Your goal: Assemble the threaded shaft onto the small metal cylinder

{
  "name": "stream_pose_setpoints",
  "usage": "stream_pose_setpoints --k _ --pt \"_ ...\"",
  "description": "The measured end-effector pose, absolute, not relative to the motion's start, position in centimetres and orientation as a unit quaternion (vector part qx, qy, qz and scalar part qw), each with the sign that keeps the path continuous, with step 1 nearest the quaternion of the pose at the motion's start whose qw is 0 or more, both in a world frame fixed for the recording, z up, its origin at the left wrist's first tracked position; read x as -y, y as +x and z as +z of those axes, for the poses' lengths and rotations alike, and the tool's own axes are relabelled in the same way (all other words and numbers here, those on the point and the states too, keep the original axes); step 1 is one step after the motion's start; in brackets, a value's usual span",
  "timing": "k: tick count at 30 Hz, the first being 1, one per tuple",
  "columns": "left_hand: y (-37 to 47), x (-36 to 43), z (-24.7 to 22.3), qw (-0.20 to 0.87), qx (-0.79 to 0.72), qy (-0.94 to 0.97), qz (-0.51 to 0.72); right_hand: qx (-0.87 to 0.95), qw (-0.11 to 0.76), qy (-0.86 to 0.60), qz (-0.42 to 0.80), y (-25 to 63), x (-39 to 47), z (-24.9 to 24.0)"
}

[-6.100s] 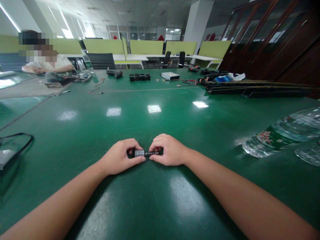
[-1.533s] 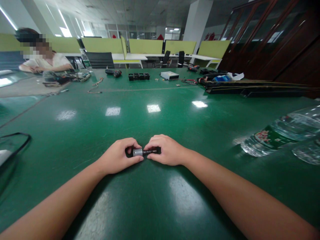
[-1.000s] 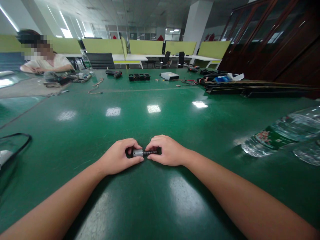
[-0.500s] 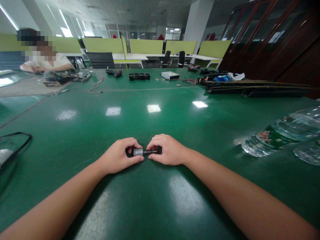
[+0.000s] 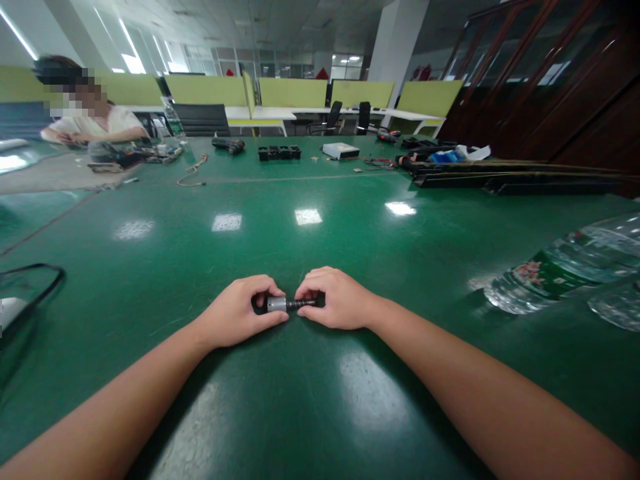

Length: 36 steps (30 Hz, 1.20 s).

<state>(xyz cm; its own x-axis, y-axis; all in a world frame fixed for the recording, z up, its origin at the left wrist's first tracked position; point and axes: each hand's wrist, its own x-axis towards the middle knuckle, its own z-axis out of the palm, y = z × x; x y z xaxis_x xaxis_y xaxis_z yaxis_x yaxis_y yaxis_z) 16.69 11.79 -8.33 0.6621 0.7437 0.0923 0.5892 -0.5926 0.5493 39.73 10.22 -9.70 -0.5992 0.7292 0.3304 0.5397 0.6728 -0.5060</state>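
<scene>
Low over the table, near its middle, lies a small silver metal cylinder (image 5: 277, 304) between the thumb and fingers of my left hand (image 5: 241, 310). A thin dark shaft (image 5: 299, 304) with ridges like a thread or spring runs out of the cylinder to the right. My right hand (image 5: 340, 300) curls around that shaft, with thumb and fingertips on either side of it. The shaft's far end sits inside my right hand. The two hands face each other with a narrow gap between their fingertips.
A large water bottle (image 5: 560, 270) lies on its side at the right. A black cable (image 5: 47, 267) loops at the left edge. Farther back are a cordless drill (image 5: 229, 145), a black block (image 5: 279, 153), a white box (image 5: 341, 151) and long black rails (image 5: 500, 179). A person (image 5: 95, 123) sits at far left.
My right hand's fingertips have shifted very slightly along the shaft. My left hand and the cylinder stay in place. The seated person's head has turned a little.
</scene>
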Motion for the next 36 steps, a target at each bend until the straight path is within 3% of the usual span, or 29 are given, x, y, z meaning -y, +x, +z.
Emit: stream_pose_setpoints --k 36 --pt "16.76 -11.75 -8.27 0.248 -0.379 0.877 0.159 0.878 0.268 -0.360 0.166 40.03 -10.45 -10.15"
